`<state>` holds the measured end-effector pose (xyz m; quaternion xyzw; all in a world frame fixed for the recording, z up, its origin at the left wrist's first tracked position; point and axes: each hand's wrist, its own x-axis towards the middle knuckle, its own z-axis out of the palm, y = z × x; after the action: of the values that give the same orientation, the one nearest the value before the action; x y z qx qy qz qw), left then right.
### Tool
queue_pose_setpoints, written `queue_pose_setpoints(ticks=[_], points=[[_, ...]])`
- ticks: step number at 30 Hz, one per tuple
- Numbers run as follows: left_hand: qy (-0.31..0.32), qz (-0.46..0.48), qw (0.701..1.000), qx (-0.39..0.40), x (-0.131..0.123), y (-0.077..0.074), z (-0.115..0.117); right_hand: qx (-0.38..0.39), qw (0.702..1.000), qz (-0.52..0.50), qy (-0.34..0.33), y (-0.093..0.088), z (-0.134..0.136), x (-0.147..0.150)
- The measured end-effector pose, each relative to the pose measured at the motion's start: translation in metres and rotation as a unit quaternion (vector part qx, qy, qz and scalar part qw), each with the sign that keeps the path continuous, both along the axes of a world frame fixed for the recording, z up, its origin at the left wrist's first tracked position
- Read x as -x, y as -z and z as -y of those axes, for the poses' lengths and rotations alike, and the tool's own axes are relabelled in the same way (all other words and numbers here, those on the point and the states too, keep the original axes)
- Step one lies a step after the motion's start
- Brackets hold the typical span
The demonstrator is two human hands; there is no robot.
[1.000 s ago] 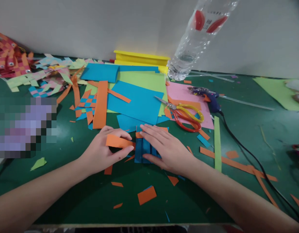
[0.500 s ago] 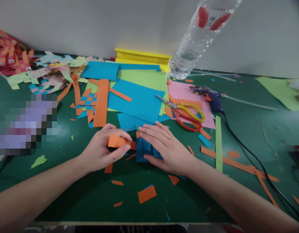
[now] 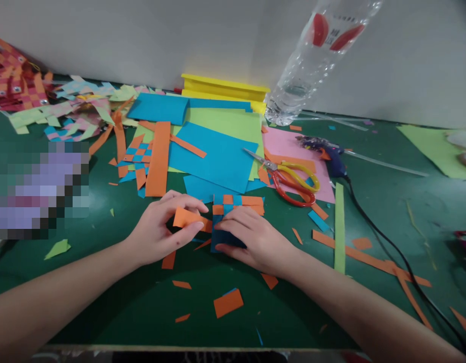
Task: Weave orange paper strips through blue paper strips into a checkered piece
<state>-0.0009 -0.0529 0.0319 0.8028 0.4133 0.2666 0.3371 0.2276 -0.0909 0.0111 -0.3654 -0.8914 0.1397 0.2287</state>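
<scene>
Pulled nearer the body, the right hand bares the woven band and bends over the blue paper, presumably steadying it on the table, grip unclear, while the left hand pinches an orange strip by its left edge, seemingly for control.

Plain grey wall behind; glossy green table.

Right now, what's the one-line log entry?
left hand: holds orange strip | right hand: on blue paper | scissors: lying unheld
</scene>
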Motion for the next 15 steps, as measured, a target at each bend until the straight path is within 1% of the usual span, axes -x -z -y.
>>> queue_pose_setpoints(ticks=[4, 8, 12, 15], points=[[0.007, 0.018, 1.000, -0.024, 0.0007, 0.0012, -0.0002, 0.035, 0.999, 0.006, -0.007, 0.0002, -0.0014, 0.0010], [0.003, 0.015, 1.000, -0.016, 0.0004, 0.0019, -0.0004, 0.059, 0.998, -0.012, 0.010, 0.0016, -0.0016, 0.0008], [-0.010, 0.029, 0.999, -0.020, 0.0001, 0.0035, 0.0004, 0.072, 0.997, -0.019, 0.013, 0.0015, -0.0018, 0.0020], [-0.008, 0.039, 0.999, -0.035, 0.0001, 0.0044, 0.0010, 0.075, 0.997, -0.016, 0.009, 0.0001, -0.0026, 0.0039]])
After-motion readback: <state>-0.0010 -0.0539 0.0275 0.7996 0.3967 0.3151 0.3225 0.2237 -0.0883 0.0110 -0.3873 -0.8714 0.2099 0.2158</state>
